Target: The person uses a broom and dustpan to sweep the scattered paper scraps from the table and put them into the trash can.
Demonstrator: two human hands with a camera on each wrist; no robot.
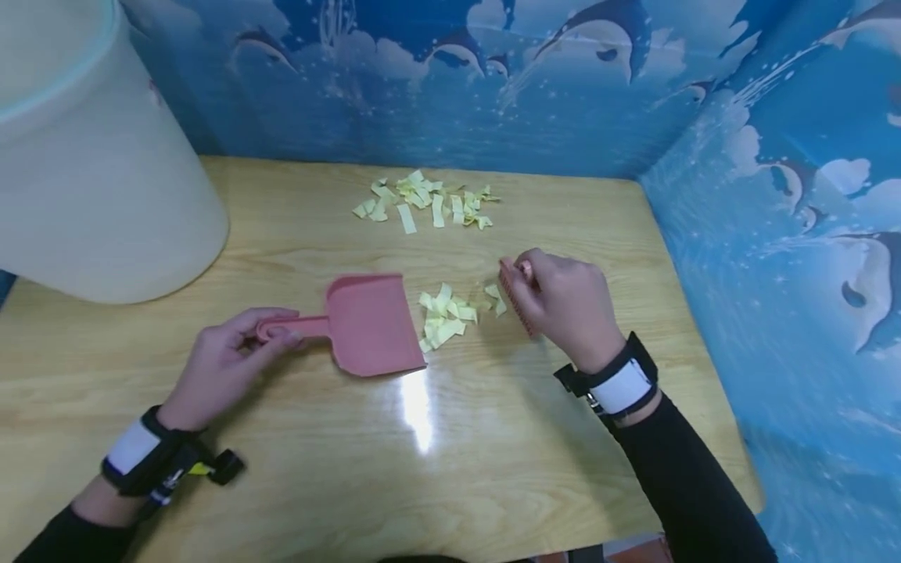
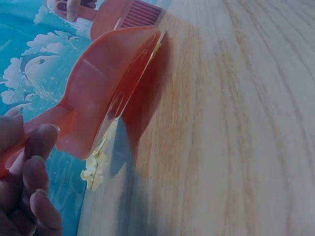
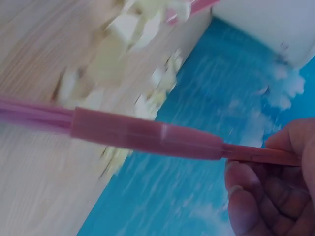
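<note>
A pink dustpan (image 1: pixel 369 324) lies flat on the wooden table (image 1: pixel 450 461), its mouth facing right. My left hand (image 1: pixel 228 360) grips its handle (image 1: pixel 292 327); the left wrist view shows the dustpan (image 2: pixel 106 83) from behind with my fingers (image 2: pixel 34 162) round the handle. My right hand (image 1: pixel 563 305) holds a small pink brush (image 1: pixel 517 301), bristles down, just right of a little heap of pale yellow paper scraps (image 1: pixel 450 314) at the pan's mouth. In the right wrist view the brush (image 3: pixel 142 135) crosses the frame with blurred paper scraps (image 3: pixel 123 54) beyond it.
A second, larger scatter of yellow paper scraps (image 1: pixel 422 199) lies near the table's back edge. A big cream bin (image 1: pixel 91 156) stands at the back left. Blue dolphin-patterned walls (image 1: pixel 788 234) close in the back and right sides.
</note>
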